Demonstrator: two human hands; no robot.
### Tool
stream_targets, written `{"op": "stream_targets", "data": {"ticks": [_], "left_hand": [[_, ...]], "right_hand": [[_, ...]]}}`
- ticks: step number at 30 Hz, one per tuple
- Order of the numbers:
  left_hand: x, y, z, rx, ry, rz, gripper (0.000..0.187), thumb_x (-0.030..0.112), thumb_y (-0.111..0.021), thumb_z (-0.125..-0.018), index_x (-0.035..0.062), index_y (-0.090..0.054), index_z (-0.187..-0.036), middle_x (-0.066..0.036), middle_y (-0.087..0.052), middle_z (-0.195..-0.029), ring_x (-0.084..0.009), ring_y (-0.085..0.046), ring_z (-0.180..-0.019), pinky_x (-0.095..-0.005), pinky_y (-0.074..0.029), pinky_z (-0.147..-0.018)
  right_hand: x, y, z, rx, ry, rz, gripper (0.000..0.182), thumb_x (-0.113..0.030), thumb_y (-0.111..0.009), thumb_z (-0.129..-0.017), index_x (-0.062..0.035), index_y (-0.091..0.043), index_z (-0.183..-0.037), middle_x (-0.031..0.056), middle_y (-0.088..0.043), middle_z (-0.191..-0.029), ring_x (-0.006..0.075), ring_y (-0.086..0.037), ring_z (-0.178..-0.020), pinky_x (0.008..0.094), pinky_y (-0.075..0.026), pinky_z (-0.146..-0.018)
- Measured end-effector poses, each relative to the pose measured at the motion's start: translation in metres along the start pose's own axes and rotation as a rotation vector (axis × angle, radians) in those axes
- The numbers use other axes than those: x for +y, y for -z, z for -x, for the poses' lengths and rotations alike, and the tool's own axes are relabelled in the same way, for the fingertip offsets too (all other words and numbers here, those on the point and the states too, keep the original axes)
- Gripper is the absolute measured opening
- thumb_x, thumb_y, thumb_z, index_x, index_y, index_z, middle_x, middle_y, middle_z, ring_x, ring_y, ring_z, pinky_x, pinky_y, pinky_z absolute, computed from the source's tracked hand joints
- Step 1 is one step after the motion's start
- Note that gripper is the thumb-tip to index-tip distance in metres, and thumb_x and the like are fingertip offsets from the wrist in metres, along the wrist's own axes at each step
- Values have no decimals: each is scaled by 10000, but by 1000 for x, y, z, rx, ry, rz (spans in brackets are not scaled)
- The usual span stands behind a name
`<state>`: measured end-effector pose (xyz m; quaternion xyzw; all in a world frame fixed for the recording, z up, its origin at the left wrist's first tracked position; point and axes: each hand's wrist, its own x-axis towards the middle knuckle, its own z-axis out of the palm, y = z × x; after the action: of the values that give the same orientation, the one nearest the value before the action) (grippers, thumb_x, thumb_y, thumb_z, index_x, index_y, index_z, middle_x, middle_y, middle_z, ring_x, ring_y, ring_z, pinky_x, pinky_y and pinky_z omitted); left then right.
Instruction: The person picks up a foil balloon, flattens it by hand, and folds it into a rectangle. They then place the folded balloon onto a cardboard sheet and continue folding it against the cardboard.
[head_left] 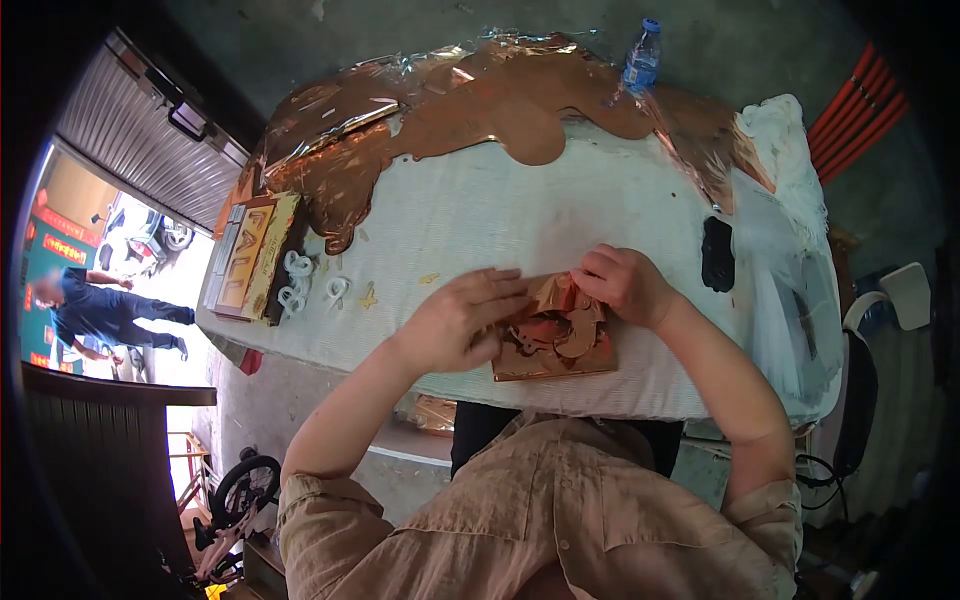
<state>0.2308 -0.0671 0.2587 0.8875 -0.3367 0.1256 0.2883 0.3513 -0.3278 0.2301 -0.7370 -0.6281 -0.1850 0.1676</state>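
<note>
A flat, square copper-coloured foil piece (560,362) with raised, cut shapes lies near the table's front edge. My left hand (465,320) rests over its left and upper left side, palm down, with the fingers stretched out to the right. At its upper right corner, my right hand (625,287) has its fingers curled and pinched on a bit of the copper foil. The foil stands up in folds between both hands. A few small gold scraps (369,295) lie to the left of my left hand.
Copper foil sheets (530,110) cover the table's far side, with a water bottle (642,58) behind. At left are a box (250,258) and white rings (296,280). A black object (717,254) lies right. A person (110,310) stands outside the doorway.
</note>
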Motion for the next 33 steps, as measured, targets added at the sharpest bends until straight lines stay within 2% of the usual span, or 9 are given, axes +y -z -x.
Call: {"op": "stream_targets", "data": {"ticks": [2,10,13,16,19,21,22,27,33], "left_hand": [[10,-2,2,-83,9,59,507,159,-760,-682,-6,-638,-1145,-164,-612,-1217,-360,-537,-1209,-447,-440,-1021],[13,-16,12,-101,6,24,462,229,-759,-732,9,-657,-1126,-147,-611,-1234,-345,-506,-1252,-448,-400,-1067],[14,-15,12,-102,10,44,454,225,-756,-739,25,-660,-1136,-144,-610,-1239,-340,-497,-1264,-449,-390,-1077],[15,-14,12,-110,13,69,472,181,-770,-734,22,-649,-1162,-153,-613,-1234,-359,-481,-1282,-464,-393,-1066],[13,-16,12,-120,17,61,453,206,-758,-744,30,-654,-1148,-144,-606,-1246,-340,-474,-1289,-450,-372,-1088],[13,-15,13,-125,17,55,438,235,-744,-754,34,-657,-1134,-137,-597,-1260,-321,-471,-1291,-436,-356,-1107],[14,-14,13,-126,24,87,444,195,-755,-748,17,-650,-1141,-145,-599,-1256,-338,-468,-1296,-451,-367,-1092],[10,-13,14,-154,39,135,473,169,-754,-759,-6,-619,-1177,-159,-588,-1271,-346,-432,-1330,-465,-347,-1103],[14,-2,21,-256,149,175,641,200,-686,-834,29,-428,-1396,-167,-525,-1355,-339,-331,-1393,-474,-225,-1167]], "right_hand": [[-1,1,0,-11,16,24,214,-96,-617,-702,-48,-634,-910,46,-537,-819,222,-566,-752,321,-509,-581],[-5,21,2,-152,18,64,262,-93,-622,-710,-54,-635,-968,37,-580,-885,220,-586,-848,338,-513,-710],[-2,29,7,-186,-112,39,298,-70,-618,-744,-52,-641,-1041,57,-629,-1018,254,-609,-961,374,-506,-843],[-9,30,1,-53,-328,-65,318,-64,-593,-814,-56,-636,-1129,79,-635,-1157,301,-592,-1087,414,-464,-962],[-49,16,-24,-30,-490,-327,379,-123,-570,-872,-17,-575,-1237,149,-559,-1298,354,-503,-1225,448,-381,-1062],[-71,2,-24,-286,-499,-114,495,-223,-560,-912,19,-476,-1335,191,-451,-1402,371,-380,-1336,459,-275,-1129],[-75,4,-20,-415,-486,-85,636,-313,-546,-925,47,-355,-1413,219,-316,-1496,376,-251,-1413,459,-167,-1171],[-79,-10,-4,-309,-434,5,713,-410,-528,-928,27,-309,-1447,214,-268,-1528,360,-207,-1438,470,-130,-1178],[-81,-8,-5,-276,-447,-26,809,-502,-560,-886,7,-302,-1459,216,-262,-1529,368,-217,-1432,479,-132,-1176]]}}
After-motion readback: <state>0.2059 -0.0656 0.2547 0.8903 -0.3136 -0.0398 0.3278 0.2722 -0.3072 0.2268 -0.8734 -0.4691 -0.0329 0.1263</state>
